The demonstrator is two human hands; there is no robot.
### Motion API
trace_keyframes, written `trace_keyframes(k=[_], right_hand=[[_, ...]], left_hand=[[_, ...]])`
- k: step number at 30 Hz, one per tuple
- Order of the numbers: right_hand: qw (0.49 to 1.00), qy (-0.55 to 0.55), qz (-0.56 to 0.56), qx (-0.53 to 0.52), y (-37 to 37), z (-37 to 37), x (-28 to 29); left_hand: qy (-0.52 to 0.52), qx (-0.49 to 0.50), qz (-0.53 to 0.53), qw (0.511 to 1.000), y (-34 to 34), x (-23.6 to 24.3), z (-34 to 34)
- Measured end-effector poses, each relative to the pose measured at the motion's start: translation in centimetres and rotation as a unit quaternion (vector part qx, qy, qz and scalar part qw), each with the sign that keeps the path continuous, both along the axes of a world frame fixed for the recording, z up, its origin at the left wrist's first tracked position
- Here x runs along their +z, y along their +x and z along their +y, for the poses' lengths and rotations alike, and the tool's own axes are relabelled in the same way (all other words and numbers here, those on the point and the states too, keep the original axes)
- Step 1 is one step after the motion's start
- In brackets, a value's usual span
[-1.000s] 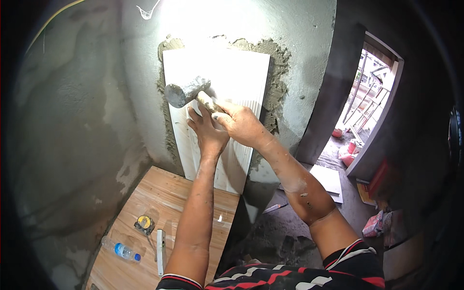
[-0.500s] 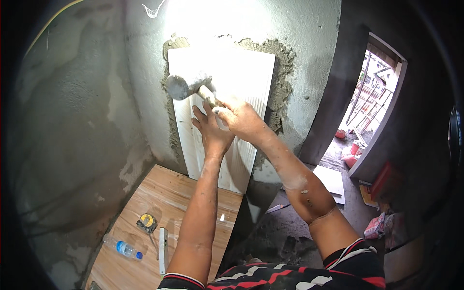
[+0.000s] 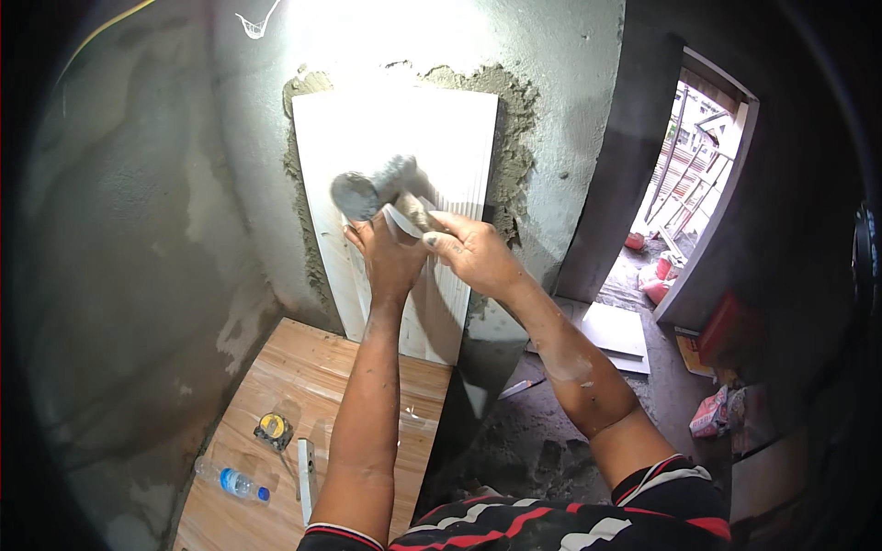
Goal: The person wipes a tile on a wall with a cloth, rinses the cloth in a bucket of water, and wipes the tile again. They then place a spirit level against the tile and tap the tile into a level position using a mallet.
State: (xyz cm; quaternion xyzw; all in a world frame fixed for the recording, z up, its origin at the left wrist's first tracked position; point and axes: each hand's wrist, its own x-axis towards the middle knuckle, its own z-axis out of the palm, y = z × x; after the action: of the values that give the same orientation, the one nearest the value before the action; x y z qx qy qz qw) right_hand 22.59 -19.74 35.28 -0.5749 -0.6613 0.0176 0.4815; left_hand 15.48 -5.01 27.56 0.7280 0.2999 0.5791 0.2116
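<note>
A large white tile (image 3: 344, 280) with faint grey streaks stands against the wall, with rough grey mortar (image 3: 519, 151) showing around its edges. My right hand (image 3: 480, 262) is wrapped round the handle of a mallet (image 3: 356, 196) with a dark, rounded head. The mallet is slightly blurred in front of the tile, and I cannot tell whether its head touches the surface. Flat on the tile just below it lies my left hand (image 3: 395, 266). Its fingers are partly covered by the mallet.
Below the tile, a wood-patterned surface (image 3: 276, 376) carries a yellow-and-black tape measure (image 3: 274, 426), a water bottle (image 3: 235, 481) and a small level (image 3: 306, 473). White tiles (image 3: 614, 331) lie on the floor at right, near a bright doorway (image 3: 675, 202). Bare walls stand around.
The mallet has moved lower and right over the tile, now overlapping my left fingers in view. The whole scene has shifted slightly left in the picture.
</note>
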Motion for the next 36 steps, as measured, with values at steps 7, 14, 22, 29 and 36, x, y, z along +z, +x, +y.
trace_keyframes(k=[7,14,22,29,36], right_hand=[[0.998,-0.025,0.045,-0.048,2.0,-2.6,-2.2],[0.985,-0.079,0.123,-0.092,1.1,-6.9,-3.4],[0.998,-0.004,-0.001,-0.060,0.0,-7.8,-8.7],[0.999,-0.025,-0.033,-0.033,0.1,-6.1,-8.5],[0.997,-0.033,-0.048,-0.046,1.9,-4.8,-8.6]], left_hand=[[0.074,-0.039,0.055,0.995,-0.5,0.7,0.6],[-0.072,-0.037,0.084,0.993,-2.1,1.6,-0.5],[0.143,-0.053,0.095,0.984,-3.0,-4.2,5.8],[0.253,0.028,0.176,0.951,-3.3,-5.8,8.5],[0.164,0.000,0.157,0.974,-3.6,-4.5,6.4]])
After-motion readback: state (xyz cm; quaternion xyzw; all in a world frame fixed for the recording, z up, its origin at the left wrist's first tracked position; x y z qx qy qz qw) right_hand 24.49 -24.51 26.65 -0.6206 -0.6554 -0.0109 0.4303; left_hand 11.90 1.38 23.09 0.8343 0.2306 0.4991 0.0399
